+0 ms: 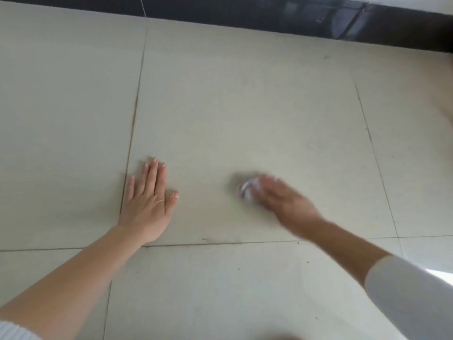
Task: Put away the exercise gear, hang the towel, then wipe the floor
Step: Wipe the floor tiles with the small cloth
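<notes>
A crumpled white wad [246, 190] lies on the pale tiled floor [245, 106], under the fingertips of the right hand [282, 202]. Blur hides whether those fingers curl round it or press it flat. The wad sits between the two hands, far nearer the right. The left hand [149, 200] rests flat on the same tile, fingers straight, holding nothing, well apart from the wad. Dark specks [239, 268] dot the tile nearer the person, likely the next ground for wiping. A dark skirting [269, 15] bounds the floor beyond.
</notes>
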A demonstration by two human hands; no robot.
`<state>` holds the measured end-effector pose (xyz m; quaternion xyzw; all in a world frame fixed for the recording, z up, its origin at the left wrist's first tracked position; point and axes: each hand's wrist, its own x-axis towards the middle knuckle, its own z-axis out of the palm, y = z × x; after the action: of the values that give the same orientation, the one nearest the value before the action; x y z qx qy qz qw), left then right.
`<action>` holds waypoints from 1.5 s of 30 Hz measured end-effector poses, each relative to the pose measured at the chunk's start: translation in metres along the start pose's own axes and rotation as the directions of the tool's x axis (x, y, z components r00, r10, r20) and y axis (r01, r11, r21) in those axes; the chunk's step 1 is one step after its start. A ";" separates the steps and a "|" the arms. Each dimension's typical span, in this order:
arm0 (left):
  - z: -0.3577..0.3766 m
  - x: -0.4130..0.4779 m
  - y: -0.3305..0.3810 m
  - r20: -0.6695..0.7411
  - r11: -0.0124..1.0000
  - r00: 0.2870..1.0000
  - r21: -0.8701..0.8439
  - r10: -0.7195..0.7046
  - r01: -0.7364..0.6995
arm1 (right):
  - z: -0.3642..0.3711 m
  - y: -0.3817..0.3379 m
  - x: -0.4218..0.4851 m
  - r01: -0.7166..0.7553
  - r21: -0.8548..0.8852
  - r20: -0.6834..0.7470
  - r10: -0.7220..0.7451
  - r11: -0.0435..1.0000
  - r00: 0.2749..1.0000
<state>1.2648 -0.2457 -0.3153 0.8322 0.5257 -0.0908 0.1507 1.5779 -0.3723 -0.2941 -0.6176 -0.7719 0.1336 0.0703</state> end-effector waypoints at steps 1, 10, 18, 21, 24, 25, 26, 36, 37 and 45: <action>0.002 -0.005 -0.002 0.001 1.000 1.000 -0.001 0.016 -0.016 | -0.006 0.024 0.008 -0.180 -0.057 -0.097 0.174 0.982 0.980; 0.003 -0.022 -0.013 0.028 0.996 0.996 -0.007 0.088 -0.088 | 0.048 -0.054 -0.058 -0.092 0.043 -0.052 0.095 0.995 0.994; 0.003 -0.025 -0.017 0.038 0.995 0.995 -0.040 0.096 -0.095 | 0.044 -0.112 -0.067 0.654 0.164 0.141 -0.674 0.738 0.725; 0.004 -0.038 -0.029 0.029 0.993 0.999 -0.117 0.024 -0.021 | 0.004 -0.048 -0.018 0.120 0.244 0.030 -0.131 0.962 0.991; 0.004 -0.053 -0.056 0.001 0.983 0.992 -0.137 -0.126 0.125 | -0.010 0.011 0.031 -0.463 0.122 -0.059 0.472 0.878 0.880; 0.005 -0.058 -0.068 0.000 0.979 0.987 -0.123 -0.162 0.161 | -0.011 0.019 0.048 -0.568 0.150 -0.075 0.583 0.809 0.809; 0.004 -0.063 -0.079 0.000 0.978 0.983 -0.106 -0.182 0.181 | -0.009 0.022 0.066 -0.615 0.192 -0.092 0.638 0.765 0.765; 0.007 -0.064 -0.090 -0.050 0.969 0.972 -0.107 -0.230 0.223 | 0.079 -0.194 0.051 0.555 0.161 0.139 -0.575 0.816 0.806; 0.006 -0.062 -0.091 -0.046 0.969 0.972 -0.111 -0.229 0.222 | 0.083 -0.202 0.034 0.655 0.227 0.187 -0.692 0.721 0.697; 0.005 -0.061 -0.094 -0.019 0.973 0.979 -0.117 -0.203 0.200 | 0.045 -0.071 0.107 0.348 0.077 -0.022 -0.347 0.934 0.937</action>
<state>1.1541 -0.2612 -0.3158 0.7660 0.6140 -0.0624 0.1800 1.4752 -0.2882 -0.3228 -0.4687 -0.8627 0.1470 0.1206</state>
